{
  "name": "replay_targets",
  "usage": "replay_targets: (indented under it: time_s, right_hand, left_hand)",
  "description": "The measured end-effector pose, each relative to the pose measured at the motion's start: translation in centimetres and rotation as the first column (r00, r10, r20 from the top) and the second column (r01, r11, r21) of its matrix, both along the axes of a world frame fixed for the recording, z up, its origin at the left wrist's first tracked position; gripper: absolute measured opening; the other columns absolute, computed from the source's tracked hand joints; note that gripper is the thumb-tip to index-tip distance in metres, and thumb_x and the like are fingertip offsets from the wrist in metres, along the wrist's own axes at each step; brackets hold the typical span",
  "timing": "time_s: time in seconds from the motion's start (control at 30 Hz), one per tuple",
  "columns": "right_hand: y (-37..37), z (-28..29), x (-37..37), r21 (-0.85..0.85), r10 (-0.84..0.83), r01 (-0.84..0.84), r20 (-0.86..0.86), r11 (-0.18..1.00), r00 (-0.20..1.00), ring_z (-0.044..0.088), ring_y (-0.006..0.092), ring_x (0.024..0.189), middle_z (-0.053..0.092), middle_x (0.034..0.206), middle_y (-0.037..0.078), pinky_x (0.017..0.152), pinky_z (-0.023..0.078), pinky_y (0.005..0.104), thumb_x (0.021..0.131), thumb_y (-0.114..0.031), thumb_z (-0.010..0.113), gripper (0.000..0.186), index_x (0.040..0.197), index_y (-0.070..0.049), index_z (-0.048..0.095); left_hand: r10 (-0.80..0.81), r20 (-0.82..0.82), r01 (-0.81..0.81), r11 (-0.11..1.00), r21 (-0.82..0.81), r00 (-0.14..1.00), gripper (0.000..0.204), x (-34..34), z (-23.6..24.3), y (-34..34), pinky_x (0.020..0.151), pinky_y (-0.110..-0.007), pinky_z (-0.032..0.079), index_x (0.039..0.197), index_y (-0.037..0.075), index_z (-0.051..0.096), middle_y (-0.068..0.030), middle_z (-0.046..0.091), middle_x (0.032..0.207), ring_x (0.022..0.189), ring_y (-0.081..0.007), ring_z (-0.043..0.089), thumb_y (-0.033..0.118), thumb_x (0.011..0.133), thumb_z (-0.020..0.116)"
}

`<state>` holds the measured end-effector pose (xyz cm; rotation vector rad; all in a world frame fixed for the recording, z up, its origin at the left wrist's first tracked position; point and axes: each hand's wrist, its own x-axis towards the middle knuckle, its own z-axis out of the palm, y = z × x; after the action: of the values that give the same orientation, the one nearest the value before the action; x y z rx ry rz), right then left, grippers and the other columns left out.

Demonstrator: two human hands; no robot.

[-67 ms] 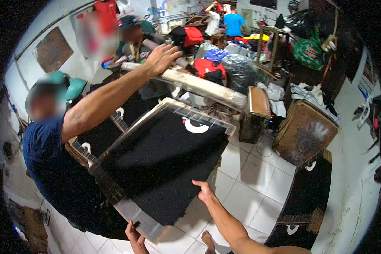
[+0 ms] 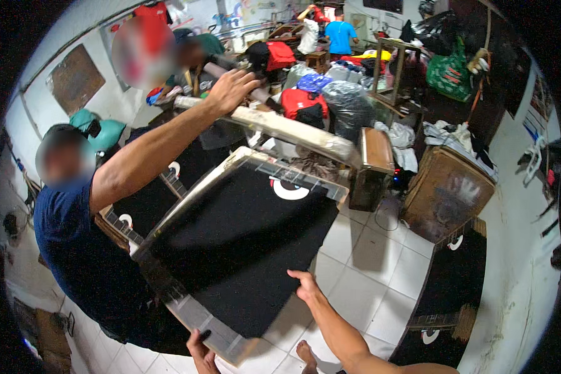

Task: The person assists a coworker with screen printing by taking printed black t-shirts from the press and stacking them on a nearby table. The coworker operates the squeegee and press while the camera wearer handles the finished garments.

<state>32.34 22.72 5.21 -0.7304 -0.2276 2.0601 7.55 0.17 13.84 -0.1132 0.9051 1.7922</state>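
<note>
A flat board (image 2: 221,340) with tape along its edges tilts in front of me. Over most of it lies a piece of black cloth (image 2: 249,249), printed near its far edge with a white ring (image 2: 290,189) and a touch of red. My left hand (image 2: 201,354) is closed on the board's near edge, at the lower left. At the cloth's right edge, my right hand (image 2: 304,287) pinches the fabric between thumb and fingers; part of the grip is hidden.
At the left, a co-worker in navy rests a hand (image 2: 232,92) on a long pale bar (image 2: 287,128) beyond the board. More printed black cloths (image 2: 452,280) lie at the right. Past them stand a stained brown box (image 2: 449,193), a wooden stand (image 2: 375,168) and heaped bags (image 2: 349,103).
The cloth's near corner has slid slightly toward me and its right edge looks straighter. My right hand has shifted a little to the right and nearer. The left hand stays at the board's edge.
</note>
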Motion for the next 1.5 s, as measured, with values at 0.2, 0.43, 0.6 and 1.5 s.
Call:
replay_targets:
  time_s: [0.2, 0.43, 0.6, 1.5]
  right_hand:
    - [-7.6, 4.7, 19.2, 0.027, -0.061, 0.057, 0.161, 0.998, 0.985, 0.057, 0.0239, 0.087, 0.06, 0.096, 0.009, 0.081, 0.044, 0.036, 0.064, -0.004, 0.063, 0.036, 0.099, -0.001, 0.057]
    - [-15.7, 12.8, 40.4, -0.02, -0.314, 0.341, 0.339, 0.94, 0.887, 0.055, 0.029, 0.086, 0.058, 0.096, 0.014, 0.082, 0.042, 0.0409, 0.067, -0.005, 0.062, 0.034, 0.099, 0.003, 0.056]
    - [-20.4, 17.3, 50.9, 0.165, -0.51, 0.493, 0.451, 0.854, 0.732, 0.053, 0.0318, 0.089, 0.057, 0.099, 0.017, 0.084, 0.04, 0.042, 0.063, -0.003, 0.062, 0.037, 0.098, 0.008, 0.055]
    - [-30.0, 2.3, 53.6, 0.041, -0.061, -0.073, 0.952, 0.996, -0.299, 0.056, 0.0391, 0.068, 0.057, 0.067, 0.022, 0.065, 0.046, 0.0447, 0.058, -0.013, 0.058, 0.019, 0.071, 0.0, 0.058]
  left_hand:
    - [-0.211, -0.315, 0.164, 0.972, -0.169, 0.925, 0.066, 16.2, 3.4, -6.2, 0.075, -0.043, 0.046, 0.113, 0.0, 0.043, -0.0119, 0.053, 0.096, 0.086, -0.0292, 0.053, 0.001, 0.049, 0.06]
    - [-0.463, -0.21, 0.414, 0.878, -0.239, 0.861, 0.073, 32.6, 9.5, -12.1, 0.064, -0.039, 0.052, 0.117, -0.002, 0.036, -0.0148, 0.053, 0.091, 0.073, -0.028, 0.056, 0.006, 0.049, 0.062]
    - [-0.575, -0.085, 0.568, 0.817, -0.097, 0.813, 0.067, 40.7, 8.8, -13.5, 0.08, -0.044, 0.046, 0.117, 0.002, 0.038, -0.0127, 0.051, 0.1, 0.093, -0.03, 0.052, 0.002, 0.055, 0.062]
    - [-0.798, -0.483, 0.814, -0.017, -0.581, -0.361, 0.025, 73.7, -9.0, 6.7, 0.057, -0.035, 0.046, 0.083, -0.01, 0.05, -0.0154, 0.057, 0.072, 0.068, -0.0235, 0.056, 0.007, 0.065, 0.049]
